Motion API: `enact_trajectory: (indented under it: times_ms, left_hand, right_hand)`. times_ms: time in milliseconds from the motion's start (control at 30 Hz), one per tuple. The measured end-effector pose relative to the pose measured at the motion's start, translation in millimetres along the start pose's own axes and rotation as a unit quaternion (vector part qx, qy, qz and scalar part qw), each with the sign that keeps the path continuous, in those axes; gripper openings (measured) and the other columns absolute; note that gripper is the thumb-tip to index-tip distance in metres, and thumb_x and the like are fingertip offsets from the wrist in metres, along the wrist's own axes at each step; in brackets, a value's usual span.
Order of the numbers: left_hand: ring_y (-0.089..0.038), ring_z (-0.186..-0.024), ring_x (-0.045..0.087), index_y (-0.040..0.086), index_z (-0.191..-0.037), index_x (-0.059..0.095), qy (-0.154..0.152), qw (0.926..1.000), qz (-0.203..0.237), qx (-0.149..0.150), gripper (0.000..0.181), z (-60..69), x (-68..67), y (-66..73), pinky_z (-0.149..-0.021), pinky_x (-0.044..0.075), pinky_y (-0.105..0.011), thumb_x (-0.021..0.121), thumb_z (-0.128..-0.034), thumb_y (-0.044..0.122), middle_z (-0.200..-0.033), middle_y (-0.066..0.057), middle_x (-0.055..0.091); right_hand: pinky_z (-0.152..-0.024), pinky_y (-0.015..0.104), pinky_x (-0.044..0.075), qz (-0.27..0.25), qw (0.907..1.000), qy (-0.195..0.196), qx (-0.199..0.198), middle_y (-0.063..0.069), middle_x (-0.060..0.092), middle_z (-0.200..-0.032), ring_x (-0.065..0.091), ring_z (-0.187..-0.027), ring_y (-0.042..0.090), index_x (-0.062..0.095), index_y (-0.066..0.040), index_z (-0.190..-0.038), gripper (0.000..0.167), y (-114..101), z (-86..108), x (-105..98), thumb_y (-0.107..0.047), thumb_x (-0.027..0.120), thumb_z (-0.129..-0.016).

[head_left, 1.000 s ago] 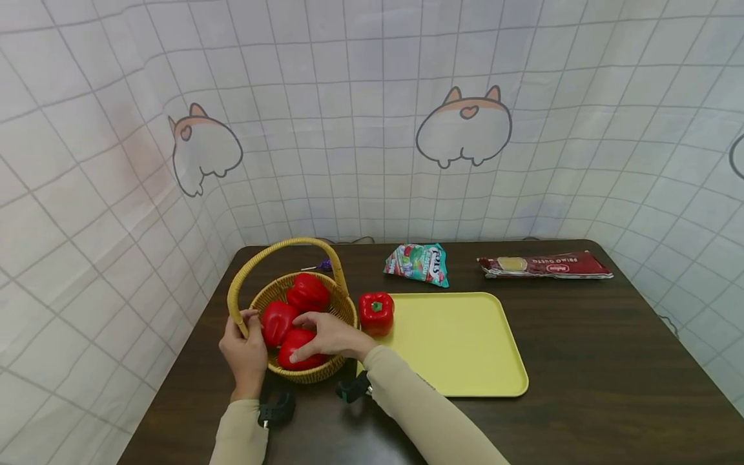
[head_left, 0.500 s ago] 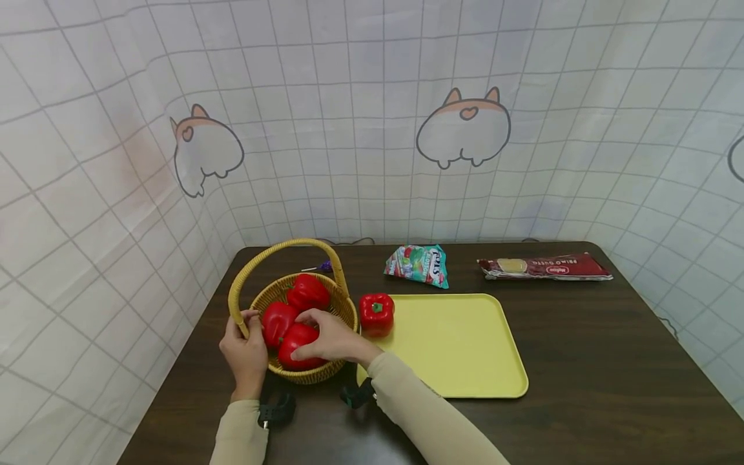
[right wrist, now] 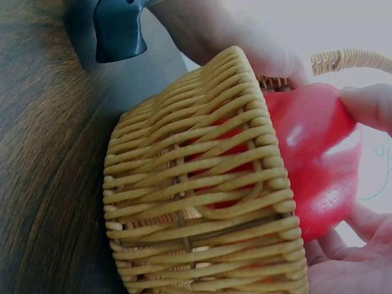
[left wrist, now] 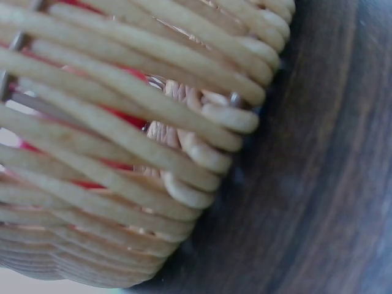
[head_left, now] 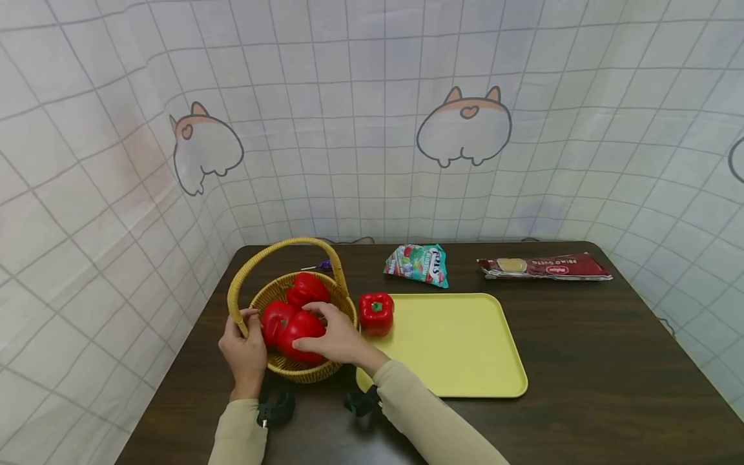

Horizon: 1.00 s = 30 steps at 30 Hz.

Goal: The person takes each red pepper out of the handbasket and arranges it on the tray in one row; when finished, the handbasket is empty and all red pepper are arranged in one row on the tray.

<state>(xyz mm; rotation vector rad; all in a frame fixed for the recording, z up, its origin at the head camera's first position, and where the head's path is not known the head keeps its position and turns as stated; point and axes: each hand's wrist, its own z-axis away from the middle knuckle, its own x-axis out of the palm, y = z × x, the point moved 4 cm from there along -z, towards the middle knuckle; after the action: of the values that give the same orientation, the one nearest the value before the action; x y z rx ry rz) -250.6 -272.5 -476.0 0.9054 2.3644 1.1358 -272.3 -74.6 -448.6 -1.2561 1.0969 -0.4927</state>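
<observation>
The front red pepper has risen slightly, grasped in your right hand, partly out of the basket near the left edge of the desk. Your left hand still grips the basket's left side. Another pepper stays at the far left corner of the tray.

Peppers: four; basket: one; tray: one; packets: two; purple item: one; hands: two; table: one
</observation>
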Motion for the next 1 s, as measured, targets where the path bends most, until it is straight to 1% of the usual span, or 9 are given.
enact_trajectory:
  times_ms: [100, 233, 367, 467, 633, 733, 833, 900, 1000]
  left_hand:
    - [-0.003, -0.060, 0.047, -0.011, -0.096, 0.065, 0.000, 1.0000, 0.006, 0.003, 0.011, 0.2, -0.4, 12.8, -0.054, 0.038, -0.013, 0.057, -0.0925, -0.005, -0.075, -0.021, 0.061]
    - [-0.003, -0.060, 0.046, -0.015, -0.096, 0.063, -0.003, 0.9999, 0.014, 0.003, 0.011, 0.9, -1.9, 31.5, -0.055, 0.037, -0.013, 0.056, -0.0913, -0.008, -0.076, -0.028, 0.060]
    - [-0.001, -0.060, 0.046, -0.015, -0.096, 0.063, -0.002, 0.9999, 0.014, 0.002, 0.011, 1.4, -2.4, 37.3, -0.055, 0.036, -0.013, 0.055, -0.0908, -0.009, -0.077, -0.030, 0.060]
    - [0.000, -0.059, 0.045, -0.015, -0.096, 0.063, -0.001, 0.9999, 0.014, 0.003, 0.011, 1.9, -2.3, 37.1, -0.054, 0.036, -0.013, 0.056, -0.0909, -0.009, -0.075, -0.028, 0.059]
    - [0.001, -0.057, 0.044, -0.014, -0.096, 0.064, -0.003, 0.9999, 0.013, 0.005, 0.011, 2.8, -1.3, 37.1, -0.051, 0.035, -0.013, 0.056, -0.0912, -0.008, -0.073, -0.023, 0.059]
    - [0.000, -0.058, 0.045, -0.013, -0.096, 0.064, -0.004, 0.9999, 0.012, 0.002, 0.010, 3.0, -1.1, 38.7, -0.051, 0.036, -0.013, 0.056, -0.0912, -0.008, -0.072, -0.022, 0.059]
    - [0.000, -0.058, 0.046, -0.013, -0.096, 0.064, -0.004, 0.9999, 0.011, 0.000, 0.010, 3.0, -0.9, 37.3, -0.052, 0.036, -0.013, 0.056, -0.0911, -0.008, -0.072, -0.022, 0.059]
    - [-0.001, -0.059, 0.046, -0.013, -0.096, 0.064, 0.000, 0.9999, 0.010, -0.001, 0.010, 2.4, -0.3, 31.0, -0.053, 0.037, -0.013, 0.056, -0.0909, -0.008, -0.073, -0.022, 0.059]
    - [-0.001, -0.059, 0.046, -0.012, -0.096, 0.065, 0.003, 1.0000, 0.008, -0.002, 0.011, 1.4, 0.8, 16.3, -0.053, 0.037, -0.013, 0.057, -0.0915, -0.007, -0.073, -0.021, 0.060]
  right_hand:
    - [-0.086, 0.035, 0.052, -0.001, 0.9999, 0.011, -0.005, 0.002, 0.053, -0.131, 0.053, -0.112, 0.020, 0.050, -0.014, -0.138, 0.067, 0.6, 2.2, -2.0, -0.036, 0.075, -0.080]
    - [-0.084, 0.032, 0.052, 0.002, 0.9997, 0.024, -0.004, 0.000, 0.054, -0.125, 0.054, -0.109, 0.018, 0.051, -0.016, -0.138, 0.065, 2.0, 4.3, -4.0, -0.040, 0.074, -0.082]
    - [-0.080, 0.030, 0.052, -0.021, 0.9993, 0.029, -0.002, -0.002, 0.055, -0.120, 0.054, -0.103, 0.016, 0.051, -0.018, -0.135, 0.062, 3.6, 6.2, -5.4, -0.039, 0.075, -0.082]
    - [-0.079, 0.030, 0.053, -0.049, 0.9984, 0.029, 0.000, -0.002, 0.056, -0.120, 0.054, -0.102, 0.017, 0.049, -0.019, -0.134, 0.061, 3.9, 8.0, -6.1, -0.037, 0.076, -0.082]
    - [-0.083, 0.034, 0.054, -0.085, 0.9960, 0.028, -0.001, -0.001, 0.057, -0.122, 0.055, -0.107, 0.018, 0.047, -0.021, -0.132, 0.060, 3.2, 10.1, -6.4, -0.033, 0.077, -0.081]
    - [-0.085, 0.035, 0.054, -0.095, 0.9951, 0.027, -0.005, 0.000, 0.056, -0.124, 0.055, -0.110, 0.019, 0.045, -0.020, -0.131, 0.061, 2.4, 11.0, -6.6, -0.031, 0.078, -0.081]
    - [-0.085, 0.036, 0.053, -0.099, 0.9946, 0.029, -0.008, 0.000, 0.054, -0.125, 0.053, -0.111, 0.020, 0.043, -0.020, -0.131, 0.061, 2.8, 12.9, -7.3, -0.031, 0.078, -0.081]
    - [-0.085, 0.036, 0.053, -0.105, 0.9940, 0.031, -0.009, 0.001, 0.051, -0.126, 0.052, -0.111, 0.021, 0.042, -0.020, -0.130, 0.062, 3.8, 14.6, -7.7, -0.030, 0.078, -0.081]
    - [-0.086, 0.037, 0.053, -0.120, 0.9921, 0.036, -0.014, 0.000, 0.048, -0.128, 0.052, -0.113, 0.022, 0.039, -0.021, -0.130, 0.063, 3.8, 18.2, -9.0, -0.028, 0.078, -0.081]
